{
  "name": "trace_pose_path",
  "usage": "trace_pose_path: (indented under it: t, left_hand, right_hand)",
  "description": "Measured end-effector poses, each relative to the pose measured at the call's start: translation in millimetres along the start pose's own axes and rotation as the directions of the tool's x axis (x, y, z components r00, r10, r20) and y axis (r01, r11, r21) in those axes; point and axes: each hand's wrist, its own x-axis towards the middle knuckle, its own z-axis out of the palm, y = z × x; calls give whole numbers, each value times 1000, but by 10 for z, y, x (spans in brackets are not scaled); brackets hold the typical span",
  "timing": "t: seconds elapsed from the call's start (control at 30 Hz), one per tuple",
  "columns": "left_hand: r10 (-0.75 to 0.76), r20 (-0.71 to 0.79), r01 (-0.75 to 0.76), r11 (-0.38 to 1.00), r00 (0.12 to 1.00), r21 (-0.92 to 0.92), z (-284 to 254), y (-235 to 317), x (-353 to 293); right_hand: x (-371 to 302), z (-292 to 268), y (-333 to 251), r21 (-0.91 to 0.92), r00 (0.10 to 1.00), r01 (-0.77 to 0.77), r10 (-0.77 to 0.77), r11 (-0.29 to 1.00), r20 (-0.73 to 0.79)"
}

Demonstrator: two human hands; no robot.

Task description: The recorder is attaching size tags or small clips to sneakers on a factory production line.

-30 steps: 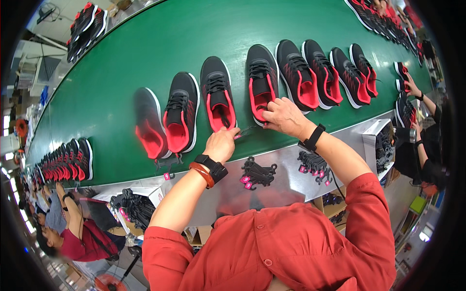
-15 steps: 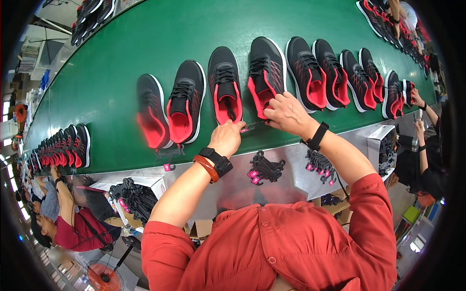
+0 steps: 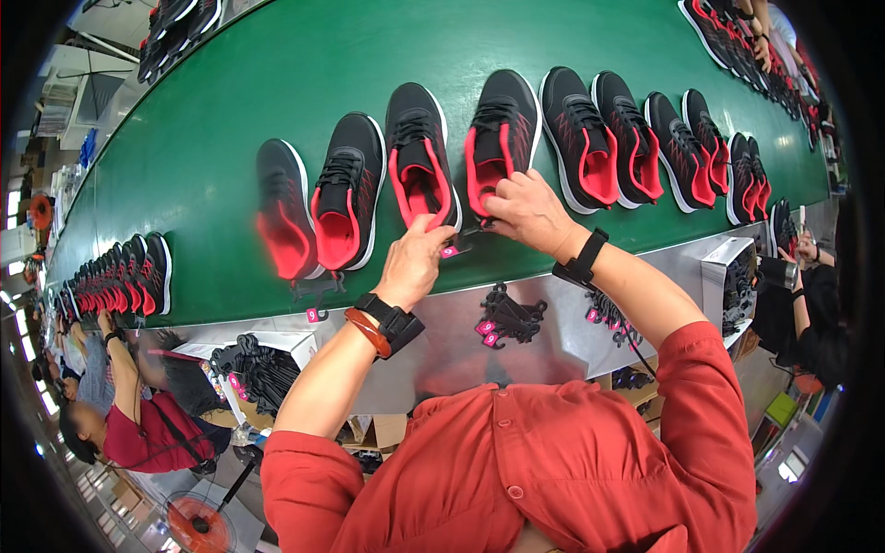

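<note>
Green tabletop [image 3: 479, 32]; forearms [image 3: 336, 364] angled inward; hands [image 3: 411, 263] apart, right [image 3: 527, 214] clamped on one sneaker [image 3: 505, 95], left at another's heel, grip unclear

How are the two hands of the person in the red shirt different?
The left hand has a black wristband and a reddish-brown bracelet behind it; the right hand has only a black strap.
The left hand is at one shoe's heel; the right hand is at the next shoe's, farther right.
Both are bare, with bent fingers.

Green table [image 3: 217, 198], black-and-red sneakers [image 3: 583, 138] lined up
</note>
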Motion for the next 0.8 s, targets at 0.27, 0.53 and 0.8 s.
trace_pose_path:
  t: [0.27, 0.53, 0.8]
  left_hand:
    - [-80, -26, 85, 949, 996, 303, -26, 61, -77]
    - [73, -239, -70, 997, 968, 22, 133, -159, -82]
    - [-30, -168, 99, 903, 985, 418, -417, -350, -697]
  right_hand:
    - [185, 170, -297, -93, 995, -100, 100, 991, 0]
    - [-9, 327, -86, 186, 977, -211, 211, 960, 20]
    - [-374, 23, -371, 358, 943, -295, 330, 886, -39]
